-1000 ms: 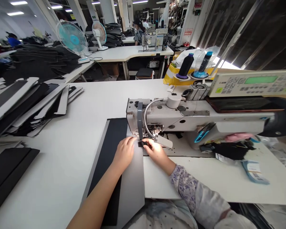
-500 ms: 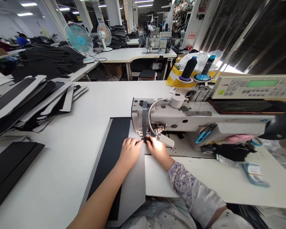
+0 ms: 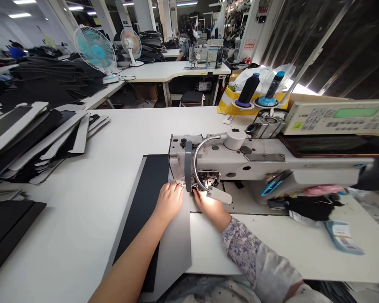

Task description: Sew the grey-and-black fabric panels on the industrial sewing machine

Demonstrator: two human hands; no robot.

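Observation:
A sewing machine (image 3: 205,158) stands in front of me, its needle area lit by a small lamp on a bendy metal tube. Beneath its head lies a long flat panel (image 3: 174,252), grey with a wide black band, stretching toward my lap. My left hand (image 3: 169,202) lies over the panel just left of the needle area, fingers curled and closed; what they grip is hidden. My right hand (image 3: 210,207) is on the other side, thumb and finger pinched at a small black piece (image 3: 193,192) by the presser foot. Most of that piece is hidden.
Piled grey and black panels (image 3: 50,139) lie at the left, with a folded black panel (image 3: 12,231) nearer. Thread cones (image 3: 249,90) and a control panel (image 3: 344,115) stand behind the machine. A blue cutter (image 3: 273,184) and a blue-and-white packet (image 3: 344,237) are right.
My view has turned slightly right. Both hands have moved in closer to the needle area, and the small black piece between them, plainer before, is now mostly covered.

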